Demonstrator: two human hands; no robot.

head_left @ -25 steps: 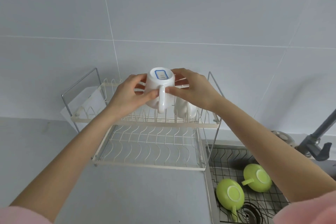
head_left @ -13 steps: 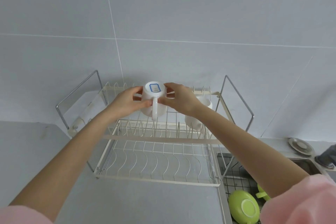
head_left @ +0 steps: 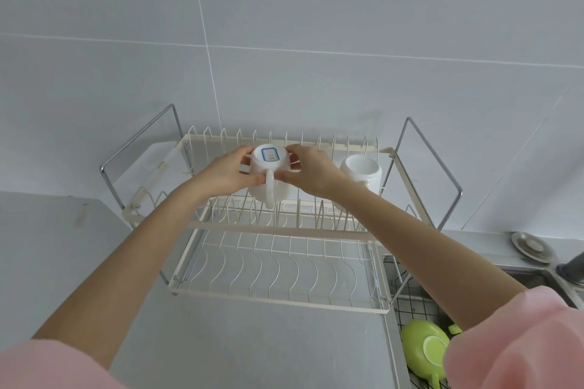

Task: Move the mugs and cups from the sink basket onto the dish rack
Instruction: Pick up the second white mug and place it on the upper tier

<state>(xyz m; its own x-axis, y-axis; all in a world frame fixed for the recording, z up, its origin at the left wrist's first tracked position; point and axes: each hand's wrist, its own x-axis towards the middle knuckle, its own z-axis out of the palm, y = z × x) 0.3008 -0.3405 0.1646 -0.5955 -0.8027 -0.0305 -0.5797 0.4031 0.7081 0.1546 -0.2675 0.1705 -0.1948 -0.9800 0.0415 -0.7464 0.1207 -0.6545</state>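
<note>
An upside-down white mug (head_left: pixel 269 178) with a blue-edged label on its base is held over the upper tier of the cream wire dish rack (head_left: pixel 278 232), handle toward me. My left hand (head_left: pixel 226 172) grips its left side and my right hand (head_left: pixel 311 172) grips its right side. A second white mug (head_left: pixel 361 172) stands upside down on the upper tier to the right. In the sink basket (head_left: pixel 410 300) at lower right lies an upturned green cup (head_left: pixel 423 346); my right sleeve hides most of another green one (head_left: pixel 454 328).
The rack stands on a grey counter (head_left: pixel 221 341) against a tiled wall, with chrome side frames (head_left: pixel 442 174) at both ends. Its lower tier holds nothing. A round metal lid (head_left: pixel 532 245) and part of a tap (head_left: pixel 570 265) sit at the sink's far edge.
Both hands have carried the white mug lower, down toward the upper tier's prongs. My view has shifted left and up, so less of the sink basket shows.
</note>
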